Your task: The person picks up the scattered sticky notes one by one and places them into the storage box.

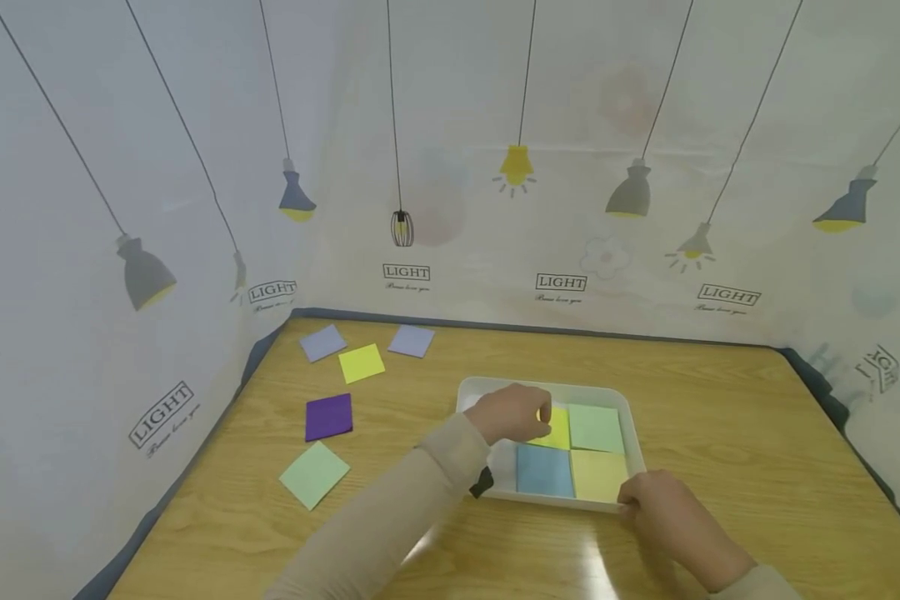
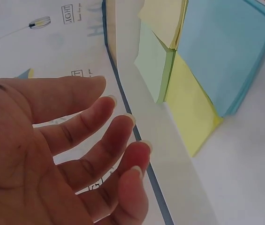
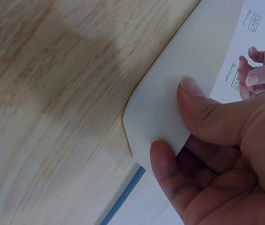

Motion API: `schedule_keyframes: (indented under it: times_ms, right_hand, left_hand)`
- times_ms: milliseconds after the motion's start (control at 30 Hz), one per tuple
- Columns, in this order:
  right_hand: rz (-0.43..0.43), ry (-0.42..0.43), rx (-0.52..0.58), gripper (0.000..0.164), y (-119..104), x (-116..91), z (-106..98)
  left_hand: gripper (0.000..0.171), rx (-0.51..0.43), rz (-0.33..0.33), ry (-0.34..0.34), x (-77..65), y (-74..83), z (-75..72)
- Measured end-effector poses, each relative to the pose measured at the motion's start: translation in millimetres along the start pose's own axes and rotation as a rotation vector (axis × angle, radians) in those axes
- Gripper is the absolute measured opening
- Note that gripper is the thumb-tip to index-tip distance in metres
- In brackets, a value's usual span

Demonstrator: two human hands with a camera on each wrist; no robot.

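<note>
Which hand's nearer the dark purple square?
Left. The left hand is over the tray, right of the purple square; right hand grips the tray's near right corner, farther away.

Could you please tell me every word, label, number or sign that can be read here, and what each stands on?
"LIGHT": boxed, repeated several times on the lamp-patterned backdrop.
"love you": apparently the end of the small script line under the boxes; its first word is too blurred to read.
No writing is visible on the coloured paper squares or the white tray.
</note>
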State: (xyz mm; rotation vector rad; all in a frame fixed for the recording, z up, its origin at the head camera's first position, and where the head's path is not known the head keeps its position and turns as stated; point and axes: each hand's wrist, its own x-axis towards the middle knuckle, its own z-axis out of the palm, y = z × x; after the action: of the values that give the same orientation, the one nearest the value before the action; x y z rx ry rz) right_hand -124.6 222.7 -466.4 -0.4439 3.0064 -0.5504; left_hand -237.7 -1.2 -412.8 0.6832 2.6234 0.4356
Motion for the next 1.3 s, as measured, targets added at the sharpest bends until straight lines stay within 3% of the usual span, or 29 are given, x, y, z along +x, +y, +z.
schedule_keyframes:
  times_ms: [333,600,800,1133,1300]
  right_hand:
    - [0.017,-0.035,0.021,0.015,-2.0,1.2,-2.9]
    - [0.043,-0.050,0.025,0.017,-1.4,1.2,-4.6]
    - [0.035,-0.058,0.022,0.017,-2.9,1.4,-3.5]
    - [-0.022,-0.036,0.010,0.022,1.0,0.2,-0.8]
    - [-0.006,-0.047,0.016,0.017,0.9,1.8,-0.4]
  left_hand:
    - [0.012,-0.011,0.038,0.033,-21.0,-25.4,-7.2]
    - [0.011,-0.038,0.011,0.074,-43.7,-51.4,-16.8]
    - [0.008,-0.079,-0.038,0.077,-58.5,-67.8,-15.4]
    - [0.008,-0.111,-0.048,0.085,-70.3,-75.2,-13.4]
    - [0.009,-0.106,-0.037,0.108,-78.7,-81.3,-9.7]
